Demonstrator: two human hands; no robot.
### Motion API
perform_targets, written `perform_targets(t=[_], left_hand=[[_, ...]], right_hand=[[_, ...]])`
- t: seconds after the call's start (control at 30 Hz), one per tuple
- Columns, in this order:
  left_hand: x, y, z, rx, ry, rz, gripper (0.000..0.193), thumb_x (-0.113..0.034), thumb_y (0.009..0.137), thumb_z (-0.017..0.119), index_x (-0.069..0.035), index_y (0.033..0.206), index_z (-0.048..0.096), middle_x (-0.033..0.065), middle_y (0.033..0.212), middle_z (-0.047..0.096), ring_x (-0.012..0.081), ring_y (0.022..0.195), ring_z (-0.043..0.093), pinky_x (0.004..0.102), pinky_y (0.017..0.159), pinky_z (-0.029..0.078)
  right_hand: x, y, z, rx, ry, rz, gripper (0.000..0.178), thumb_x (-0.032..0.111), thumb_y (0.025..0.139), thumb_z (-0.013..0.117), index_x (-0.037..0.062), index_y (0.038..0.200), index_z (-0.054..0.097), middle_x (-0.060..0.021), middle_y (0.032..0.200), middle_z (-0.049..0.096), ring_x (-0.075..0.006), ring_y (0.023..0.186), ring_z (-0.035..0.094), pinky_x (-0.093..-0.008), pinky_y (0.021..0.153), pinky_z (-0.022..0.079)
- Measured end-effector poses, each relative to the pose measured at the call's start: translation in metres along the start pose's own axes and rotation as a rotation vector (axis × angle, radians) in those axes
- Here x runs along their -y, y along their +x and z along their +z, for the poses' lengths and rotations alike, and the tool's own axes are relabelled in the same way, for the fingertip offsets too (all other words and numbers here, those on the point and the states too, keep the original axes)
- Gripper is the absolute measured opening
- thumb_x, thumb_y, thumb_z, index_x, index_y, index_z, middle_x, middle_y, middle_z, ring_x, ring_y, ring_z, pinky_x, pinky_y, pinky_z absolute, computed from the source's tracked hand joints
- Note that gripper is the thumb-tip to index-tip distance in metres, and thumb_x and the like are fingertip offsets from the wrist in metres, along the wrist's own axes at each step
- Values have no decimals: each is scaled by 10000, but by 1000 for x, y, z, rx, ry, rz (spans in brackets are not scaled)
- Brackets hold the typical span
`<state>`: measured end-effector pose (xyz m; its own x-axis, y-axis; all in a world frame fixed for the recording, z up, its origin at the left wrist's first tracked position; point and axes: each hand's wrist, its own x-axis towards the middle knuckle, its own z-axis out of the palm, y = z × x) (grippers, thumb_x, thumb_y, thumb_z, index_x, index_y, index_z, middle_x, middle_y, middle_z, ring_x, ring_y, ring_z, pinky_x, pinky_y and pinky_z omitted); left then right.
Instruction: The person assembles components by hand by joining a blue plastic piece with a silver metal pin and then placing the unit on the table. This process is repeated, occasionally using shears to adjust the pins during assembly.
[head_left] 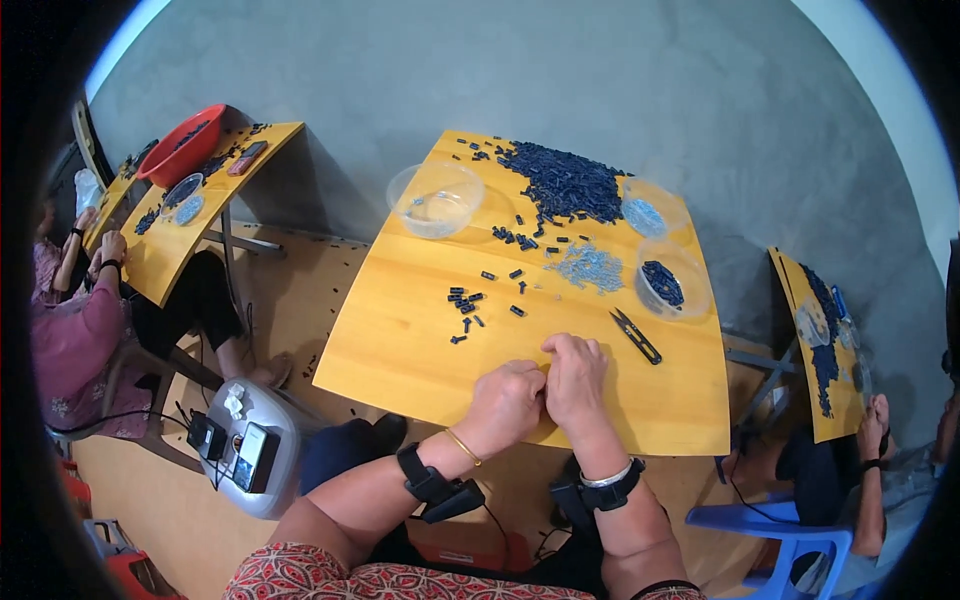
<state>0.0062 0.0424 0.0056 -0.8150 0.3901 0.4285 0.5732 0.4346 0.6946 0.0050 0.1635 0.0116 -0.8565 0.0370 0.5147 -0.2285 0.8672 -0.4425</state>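
Left hand and right hand curled close together by the bench's near edge; can't tell what they hold. Slipped grip there could drop a part off. Snips beyond right hand, loose black pieces farther left.

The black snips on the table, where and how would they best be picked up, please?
Probably grip the black snips across their rounded end, from the near right side with the right hand: they lie flat and slanted, that end nearer the person, the narrow tips pointing away leftward.
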Motion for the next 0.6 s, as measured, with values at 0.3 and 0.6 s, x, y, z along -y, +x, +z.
perform_targets(t=[0.3,0.6], left_hand=[[10,1,6,-31,26,119,75,16,582,534,-55,575,510,90,618,507,267,648,508,356,606,330],[10,2,5,-21,13,121,81,15,582,533,-58,566,501,89,620,503,261,654,504,345,614,320]], right_hand=[[0,-3,5,28,-96,-52,84,60,670,474,76,590,494,-99,684,480,-302,735,434,-411,631,324],[1,-2,1,84,-172,-12,91,91,686,487,73,598,502,-103,690,469,-296,740,429,-394,652,314]])
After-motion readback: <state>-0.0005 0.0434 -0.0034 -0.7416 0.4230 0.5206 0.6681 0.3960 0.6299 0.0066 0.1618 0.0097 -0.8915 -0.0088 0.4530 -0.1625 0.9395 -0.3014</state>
